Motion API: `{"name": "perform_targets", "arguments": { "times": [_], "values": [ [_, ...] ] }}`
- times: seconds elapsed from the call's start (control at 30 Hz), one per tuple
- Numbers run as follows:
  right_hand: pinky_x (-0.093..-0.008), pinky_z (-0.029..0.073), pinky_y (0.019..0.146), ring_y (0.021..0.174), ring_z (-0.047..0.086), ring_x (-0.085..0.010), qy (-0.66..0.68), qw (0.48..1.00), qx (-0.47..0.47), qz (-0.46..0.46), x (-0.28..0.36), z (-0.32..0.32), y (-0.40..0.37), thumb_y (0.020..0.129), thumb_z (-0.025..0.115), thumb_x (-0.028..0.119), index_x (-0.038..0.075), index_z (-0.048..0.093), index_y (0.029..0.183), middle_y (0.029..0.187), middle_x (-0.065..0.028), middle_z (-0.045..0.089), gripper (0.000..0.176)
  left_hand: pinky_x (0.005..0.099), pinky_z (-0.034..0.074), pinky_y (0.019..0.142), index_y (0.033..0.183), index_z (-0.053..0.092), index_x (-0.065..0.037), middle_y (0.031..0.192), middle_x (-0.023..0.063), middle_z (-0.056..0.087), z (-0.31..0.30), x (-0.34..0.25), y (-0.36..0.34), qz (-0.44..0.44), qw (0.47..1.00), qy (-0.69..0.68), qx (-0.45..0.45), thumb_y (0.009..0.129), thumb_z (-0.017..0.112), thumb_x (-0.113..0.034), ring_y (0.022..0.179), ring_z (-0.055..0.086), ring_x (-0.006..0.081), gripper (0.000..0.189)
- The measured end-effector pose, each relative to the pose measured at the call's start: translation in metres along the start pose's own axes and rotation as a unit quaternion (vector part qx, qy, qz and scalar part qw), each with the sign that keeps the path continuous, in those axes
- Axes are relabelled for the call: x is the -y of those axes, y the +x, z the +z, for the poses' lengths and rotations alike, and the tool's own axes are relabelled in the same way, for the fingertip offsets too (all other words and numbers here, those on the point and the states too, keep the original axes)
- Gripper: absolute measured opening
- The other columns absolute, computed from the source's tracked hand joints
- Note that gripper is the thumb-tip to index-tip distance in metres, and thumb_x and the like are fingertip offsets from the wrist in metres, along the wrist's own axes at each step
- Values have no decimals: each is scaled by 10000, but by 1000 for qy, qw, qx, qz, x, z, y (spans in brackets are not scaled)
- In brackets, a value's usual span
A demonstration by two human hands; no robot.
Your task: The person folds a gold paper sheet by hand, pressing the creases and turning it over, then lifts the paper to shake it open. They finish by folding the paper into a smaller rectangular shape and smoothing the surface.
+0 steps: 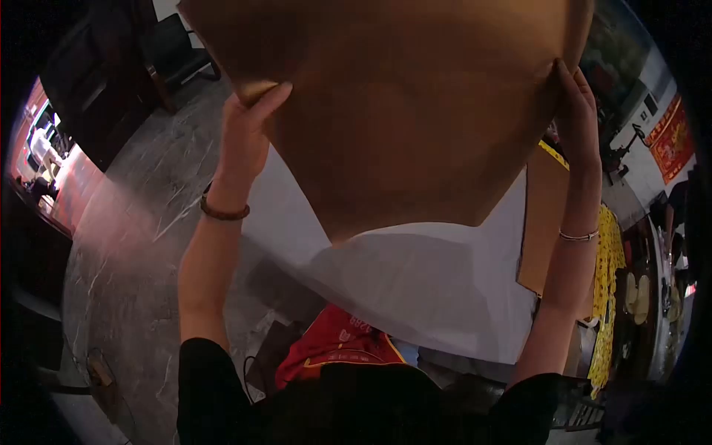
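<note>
A large brown cardboard sheet (pixel 400 111) is held up in front of the camera and fills the upper middle of the head view. My left hand (pixel 248 130) grips its left edge, thumb on the near face. My right hand (pixel 575 111) holds its right edge with fingers stretched along it. A beaded bracelet sits on my left wrist, a thin bangle on my right. Below the sheet lies a white table surface (pixel 415 289).
A second brown cardboard piece (pixel 545 222) lies on the table's right side. A red cloth (pixel 334 345) sits near my body. Grey marble floor (pixel 126 245) spreads left. Yellow patterned fabric (pixel 610 259) and dark furniture (pixel 96 81) stand around.
</note>
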State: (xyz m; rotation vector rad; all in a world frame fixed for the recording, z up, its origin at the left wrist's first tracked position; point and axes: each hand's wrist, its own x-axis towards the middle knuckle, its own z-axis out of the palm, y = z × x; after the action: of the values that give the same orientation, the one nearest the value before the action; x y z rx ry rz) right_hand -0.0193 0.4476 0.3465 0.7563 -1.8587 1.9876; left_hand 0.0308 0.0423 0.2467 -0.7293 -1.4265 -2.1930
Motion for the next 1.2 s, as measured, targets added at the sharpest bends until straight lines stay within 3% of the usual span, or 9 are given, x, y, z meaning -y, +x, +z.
{"name": "perform_targets", "arguments": {
  "times": [0.13, 0.3, 0.53, 0.6, 0.7, 0.73, 0.83, 1.07, 1.2],
  "values": [
    [-319, 457, 879, 1029, 573, -153, -77, 995, -57, -41, 5, -10, -31, 926, 579, 271, 91, 523, 1265, 1133, -22, 600, 388, 270, 461, 851, 1015, 642, 11, 1010, 54, 655, 11, -7, 15, -30, 999, 6, 41, 880, 587, -45, 924, 604, 129, 156],
    [-337, 417, 932, 1076, 544, -155, 49, 988, -136, 49, -15, -13, -73, 925, 579, 227, 90, 540, 1234, 1154, -32, 591, 340, 258, 462, 826, 996, 655, -3, 983, 37, 659, 20, 9, 6, -39, 997, 48, 52, 863, 621, -77, 909, 600, 122, 156],
    [-337, 396, 950, 1068, 551, -156, -22, 995, -83, 48, -27, -14, -85, 902, 608, 209, 93, 550, 1205, 1164, -36, 595, 329, 250, 433, 841, 1042, 648, -3, 978, 20, 651, 16, 12, -1, -84, 989, 106, 58, 850, 644, -153, 918, 580, 108, 244],
    [-330, 396, 950, 1072, 547, -154, -30, 992, -114, 46, -20, 2, -89, 902, 607, 198, 85, 546, 1208, 1164, -37, 595, 332, 253, 424, 864, 1056, 642, 2, 1016, 25, 639, 6, 9, 8, 1, 942, 323, 90, 849, 643, -164, 934, 569, 116, 265],
    [-316, 394, 959, 1090, 538, -154, -2, 996, -93, 4, -23, 2, -82, 894, 609, 161, 55, 533, 1215, 1181, -43, 589, 347, 242, 423, 862, 1067, 627, 7, 1030, 25, 625, -14, 43, 14, -39, 949, 309, 48, 858, 627, -134, 940, 559, 119, 251],
    [-318, 393, 964, 1095, 537, -158, 15, 996, -85, 5, -24, -2, -80, 892, 611, 156, 48, 529, 1217, 1181, -46, 589, 352, 236, 426, 862, 1095, 603, 13, 1045, 22, 612, 30, 7, -4, -83, 968, 237, -11, 875, 580, -59, 957, 550, 115, 233],
    [-307, 431, 923, 1047, 564, -149, 37, 996, -79, -25, -10, 4, -75, 892, 616, 163, 49, 544, 1189, 1134, -45, 609, 327, 231, 413, 881, 1121, 587, 10, 1044, 16, 604, 16, 12, 9, -69, 985, 141, 77, 877, 528, 16, 982, 531, 100, 251],
    [-277, 469, 842, 944, 594, -108, 58, 994, -79, -44, 13, 2, -55, 877, 639, 182, 57, 593, 1136, 1054, -30, 642, 291, 221, 438, 836, 1094, 587, 8, 1013, 13, 606, 2, 9, 15, -148, 969, 195, 41, 871, 479, 41, 937, 543, 77, 250],
    [-247, 455, 821, 921, 577, -81, 36, 994, -87, -55, 13, 1, -55, 893, 619, 193, 61, 611, 1144, 1044, 0, 641, 284, 221, 442, 836, 1109, 588, 0, 1024, 30, 615, 19, -13, 22, -80, 986, 134, 60, 866, 476, 47, 944, 561, 91, 272]
  ]
}}
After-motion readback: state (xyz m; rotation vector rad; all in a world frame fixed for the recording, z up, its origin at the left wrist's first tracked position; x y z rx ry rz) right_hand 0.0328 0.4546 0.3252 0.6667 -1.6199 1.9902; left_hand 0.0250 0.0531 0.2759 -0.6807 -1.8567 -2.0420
